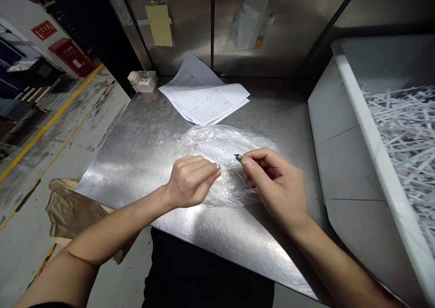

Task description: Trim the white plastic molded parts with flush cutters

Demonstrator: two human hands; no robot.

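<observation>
A clear plastic bag (234,140) lies crumpled on the steel table (125,149), with small pale pieces inside it. Over the bag's left part, my left hand (192,181) is closed in a pinch, a tiny white piece showing at its fingertips. My right hand (278,181) is over the bag's right side, thumb and forefinger pinching a small dark pointed tool (238,157). A gap separates the two hands. Whether my left fingers also touch the bag is unclear.
Printed sheets (207,99) lie behind the bag. A white power socket (145,81) stands at the back left. On the right is a large white bin (353,163) of thin white pieces (408,131). Brown paper (74,208) is below the table's left edge.
</observation>
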